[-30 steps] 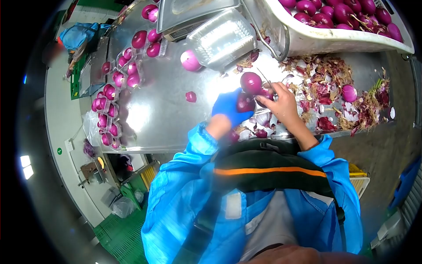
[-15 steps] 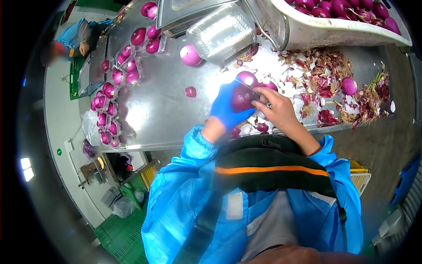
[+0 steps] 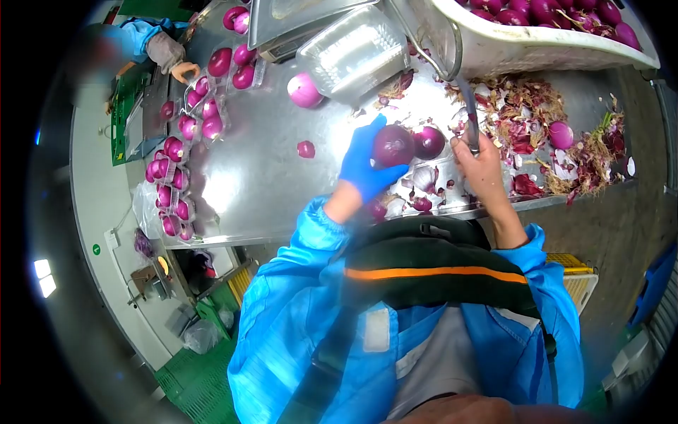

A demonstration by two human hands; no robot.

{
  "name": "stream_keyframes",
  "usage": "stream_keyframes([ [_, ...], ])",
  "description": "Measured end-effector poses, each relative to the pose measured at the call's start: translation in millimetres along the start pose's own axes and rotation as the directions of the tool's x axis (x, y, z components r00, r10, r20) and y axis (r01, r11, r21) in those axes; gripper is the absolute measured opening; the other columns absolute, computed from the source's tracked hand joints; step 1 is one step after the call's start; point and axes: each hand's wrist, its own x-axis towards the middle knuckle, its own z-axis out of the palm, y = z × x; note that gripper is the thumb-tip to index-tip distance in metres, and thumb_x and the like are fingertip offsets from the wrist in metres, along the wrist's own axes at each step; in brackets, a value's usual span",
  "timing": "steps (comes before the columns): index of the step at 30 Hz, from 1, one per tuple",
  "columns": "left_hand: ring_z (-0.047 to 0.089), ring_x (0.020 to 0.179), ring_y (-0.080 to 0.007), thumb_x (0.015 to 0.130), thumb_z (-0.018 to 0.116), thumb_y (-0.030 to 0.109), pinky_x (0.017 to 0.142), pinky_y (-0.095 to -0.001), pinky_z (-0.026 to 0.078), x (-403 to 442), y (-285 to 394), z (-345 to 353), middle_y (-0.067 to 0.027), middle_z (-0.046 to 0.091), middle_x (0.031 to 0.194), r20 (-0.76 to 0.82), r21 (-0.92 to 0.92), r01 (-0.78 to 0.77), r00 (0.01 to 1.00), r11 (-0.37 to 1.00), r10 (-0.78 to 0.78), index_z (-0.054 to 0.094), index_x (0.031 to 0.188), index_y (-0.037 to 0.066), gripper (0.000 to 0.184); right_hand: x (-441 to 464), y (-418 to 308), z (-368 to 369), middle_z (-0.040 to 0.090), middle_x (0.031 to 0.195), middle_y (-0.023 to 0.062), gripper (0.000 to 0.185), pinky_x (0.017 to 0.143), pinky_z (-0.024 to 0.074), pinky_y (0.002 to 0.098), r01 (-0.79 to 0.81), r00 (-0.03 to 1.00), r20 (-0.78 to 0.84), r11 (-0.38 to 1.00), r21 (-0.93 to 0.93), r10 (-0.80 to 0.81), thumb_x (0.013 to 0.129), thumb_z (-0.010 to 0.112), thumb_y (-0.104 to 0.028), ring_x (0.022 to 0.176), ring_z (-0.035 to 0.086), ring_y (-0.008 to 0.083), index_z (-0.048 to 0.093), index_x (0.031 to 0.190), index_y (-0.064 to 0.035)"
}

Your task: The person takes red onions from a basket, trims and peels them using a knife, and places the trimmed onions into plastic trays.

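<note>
My left hand point(image 3: 361, 164), in a blue glove, is closed around a large red onion point(image 3: 393, 146). Against its right side sits a second red onion point(image 3: 428, 143). My bare right hand point(image 3: 483, 167) grips a small knife point(image 3: 470, 113), the blade pointing away from me, apart from the onions. Loose papery skin point(image 3: 425, 179) and small purple scraps lie on the metal table between my hands.
A white crate point(image 3: 537, 58) of red onions stands at the back right. Trimmed roots and skins point(image 3: 521, 113) pile below it. A clear plastic tray point(image 3: 353, 53) leans beside a scale point(image 3: 282, 44). Packed onions point(image 3: 171, 159) line the left, where a co-worker's hand point(image 3: 185, 71) reaches in.
My right hand has moved right with the knife, off the onion, and the blade now points away from me. The co-worker's hand has come over to the packed onions.
</note>
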Motion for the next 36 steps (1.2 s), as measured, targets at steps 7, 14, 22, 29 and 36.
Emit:
stream_keyframes([
  [7,0.052,0.124,-0.0340,0.070,0.083,0.022,0.104,-0.0412,0.043,42,1,5,-0.0154,0.050,0.135,0.113,0.293,-0.075,0.993,0.953,0.044,0.039,0.145,0.007,0.088,6,17,2,0.069,0.090,0.0138,0.029,0.070,0.0503,0.0379,0.048,0.998,-0.018,0.905,-0.422,-0.062,0.088,0.066,-0.026,0.079,0.067,0.0307,0.063,0.111,-0.0079],
  [14,0.057,0.112,-0.0323,0.077,0.078,0.023,0.096,-0.0391,0.046,30,-17,2,-0.0158,0.056,0.124,0.051,0.182,-0.055,0.998,0.982,0.046,0.044,0.142,0.011,0.075,12,28,4,0.067,0.091,0.0150,0.025,0.071,0.0502,0.0385,0.106,0.993,-0.012,0.916,-0.387,-0.120,0.089,0.064,-0.023,0.082,0.066,0.0309,0.063,0.107,-0.0065],
  [22,0.056,0.104,-0.0345,0.092,0.057,0.019,0.091,-0.0420,0.046,0,-47,-14,-0.0173,0.056,0.115,-0.067,0.349,0.092,0.995,0.933,-0.073,0.053,0.131,0.006,0.042,20,40,0,0.065,0.103,0.0180,0.029,0.075,0.0500,0.0449,0.076,0.991,-0.039,0.785,-0.614,-0.127,0.090,0.062,-0.026,0.089,0.065,0.0376,0.056,0.112,-0.0072],
  [29,0.064,0.099,-0.0321,0.093,0.059,0.018,0.087,-0.0371,0.050,34,-79,7,-0.0160,0.065,0.107,-0.026,0.030,0.130,0.991,0.991,-0.130,0.065,0.118,0.010,0.027,23,48,-2,0.068,0.096,0.0209,0.036,0.077,0.0504,0.0468,0.001,0.999,-0.031,0.760,-0.650,-0.028,0.089,0.060,-0.029,0.088,0.065,0.0409,0.055,0.117,-0.0075],
  [36,0.062,0.105,-0.0159,0.095,0.059,0.021,0.093,-0.0292,0.048,21,-58,0,-0.0084,0.068,0.114,0.081,-0.302,0.311,0.950,0.901,-0.300,0.066,0.119,0.005,0.030,17,53,-2,0.069,0.099,0.0200,0.033,0.081,0.0510,0.0401,0.032,0.997,-0.050,0.908,-0.419,-0.058,0.087,0.061,-0.020,0.091,0.068,0.0340,0.062,0.115,-0.0027],
])
